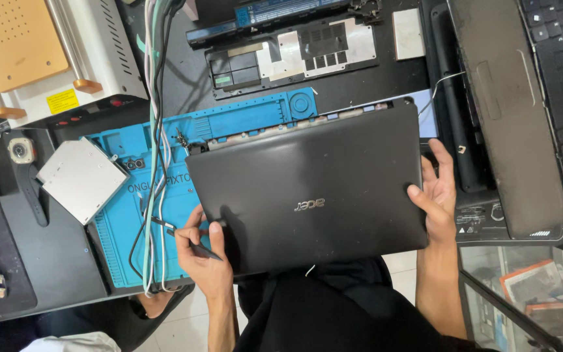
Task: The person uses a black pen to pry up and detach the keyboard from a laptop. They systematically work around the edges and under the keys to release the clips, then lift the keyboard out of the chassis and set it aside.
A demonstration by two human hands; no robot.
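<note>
The black laptop lid panel (307, 195) lies flat over the blue work mat (122, 215) on the tabletop (27, 261), its near edge jutting past the front toward the person. The left hand (206, 251) has its grip closed around a thin dark pry tool (193, 242), tip at the panel's near-left corner, while the right hand (434, 199) clasps the right edge with fingers partly spread. Done well, this probably means bracing firmly with the right and working the tool along the seam in shallow, gentle levers — never deep — and keeping clear of the cable bundle (154, 130) beside the corner.
</note>
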